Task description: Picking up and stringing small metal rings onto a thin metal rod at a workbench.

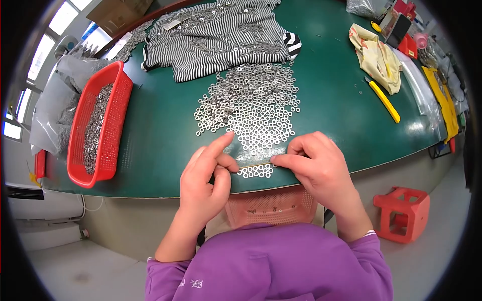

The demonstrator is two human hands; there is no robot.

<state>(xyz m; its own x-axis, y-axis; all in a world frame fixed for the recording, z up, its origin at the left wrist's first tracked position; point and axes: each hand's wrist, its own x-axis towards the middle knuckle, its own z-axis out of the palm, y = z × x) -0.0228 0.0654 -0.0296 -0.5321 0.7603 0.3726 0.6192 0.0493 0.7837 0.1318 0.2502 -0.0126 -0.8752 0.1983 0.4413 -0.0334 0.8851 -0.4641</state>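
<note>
Thin yellowish strip (255, 165) lay near the table's near edge, spanning the gap between both hands; both ends sat by fingertips, so its full length couldn't be read.

Left hand (203, 183): half open, index and thumb apart, thumb by the strip's left end; contact unclear. Right hand (321, 170): fingers curled, one tip at the strip's right end. Couldn't tell if it was pinching; undersides hidden.

Small cluster of metal rings (256, 171) sat just on the near side of the strip, main ring pile (261, 105) on the far side. Too small to tell nuts from washers.

Striped garment (221, 42) lay beyond the pile, far edge cut off, more rings on it. Red basket (111, 145) at left held small metal parts, detail blurred. Lap basket (296, 213) was partly hidden under the green table (160, 150) and by the purple top (261, 261).
</note>
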